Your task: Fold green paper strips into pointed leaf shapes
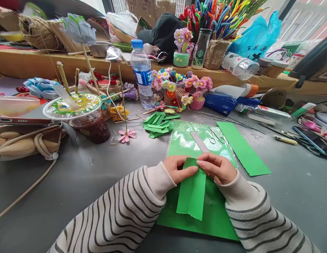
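Between my two hands is a green paper strip, creased lengthwise, its lower end hanging toward me. My left hand pinches its top left part, thumb lying across the front. My right hand grips the top right edge between thumb and fingers, close to the left thumb. Beneath them lies a clear plastic sleeve with green paper sheets. On the sleeve rest a ruler, partly covered by my right hand, and a pair of scissors. To the right lies another long green strip.
Folded green paper pieces are piled behind the sleeve. A lidded drink cup stands at the left, and a water bottle at the back. Thin wires, a phone and a wooden ledge crowded with crafts surround the grey table.
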`<action>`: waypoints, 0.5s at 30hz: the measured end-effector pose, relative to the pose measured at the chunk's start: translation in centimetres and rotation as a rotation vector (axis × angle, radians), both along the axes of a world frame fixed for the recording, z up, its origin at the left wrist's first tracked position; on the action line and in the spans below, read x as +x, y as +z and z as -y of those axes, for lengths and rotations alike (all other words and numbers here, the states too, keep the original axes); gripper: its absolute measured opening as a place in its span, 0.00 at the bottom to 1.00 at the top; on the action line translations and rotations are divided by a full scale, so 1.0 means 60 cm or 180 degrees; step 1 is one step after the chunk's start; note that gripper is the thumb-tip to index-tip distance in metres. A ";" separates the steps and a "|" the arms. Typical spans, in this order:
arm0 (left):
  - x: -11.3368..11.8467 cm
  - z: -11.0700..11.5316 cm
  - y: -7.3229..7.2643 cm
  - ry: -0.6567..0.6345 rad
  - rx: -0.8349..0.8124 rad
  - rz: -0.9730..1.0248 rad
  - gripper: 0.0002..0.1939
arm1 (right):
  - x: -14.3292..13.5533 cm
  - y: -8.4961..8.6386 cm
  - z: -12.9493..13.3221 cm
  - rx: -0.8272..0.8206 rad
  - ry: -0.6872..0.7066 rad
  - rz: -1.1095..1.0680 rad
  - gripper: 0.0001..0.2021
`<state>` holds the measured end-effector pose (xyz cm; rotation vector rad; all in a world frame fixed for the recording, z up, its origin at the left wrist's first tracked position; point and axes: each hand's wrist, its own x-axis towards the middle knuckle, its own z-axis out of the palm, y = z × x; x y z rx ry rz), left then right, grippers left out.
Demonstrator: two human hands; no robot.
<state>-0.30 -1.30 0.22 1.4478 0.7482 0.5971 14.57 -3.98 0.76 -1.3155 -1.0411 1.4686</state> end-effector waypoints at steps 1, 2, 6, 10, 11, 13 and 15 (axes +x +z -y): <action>0.000 0.000 0.000 -0.0012 -0.0010 -0.0019 0.11 | 0.000 0.000 0.000 -0.0018 -0.0003 -0.0003 0.08; 0.000 0.000 0.000 -0.0020 -0.0010 -0.0036 0.11 | 0.000 0.000 0.001 -0.0036 0.0006 -0.0019 0.08; 0.000 -0.001 0.000 -0.0022 0.0115 -0.0142 0.11 | 0.001 -0.003 0.001 -0.0116 0.0023 -0.0119 0.08; 0.000 -0.002 -0.004 -0.0062 0.0201 -0.0251 0.12 | 0.000 -0.007 0.000 -0.0157 0.0032 -0.0156 0.09; -0.001 -0.003 -0.006 -0.0074 0.0217 -0.0289 0.12 | 0.000 -0.007 0.000 -0.0154 0.0061 -0.0156 0.09; -0.001 -0.004 -0.009 -0.0121 0.0302 -0.0404 0.13 | 0.001 -0.006 -0.001 -0.0120 0.0112 -0.0149 0.09; -0.003 -0.005 -0.012 -0.0224 0.0442 -0.0538 0.14 | 0.003 -0.002 -0.001 -0.0026 0.0210 -0.0075 0.09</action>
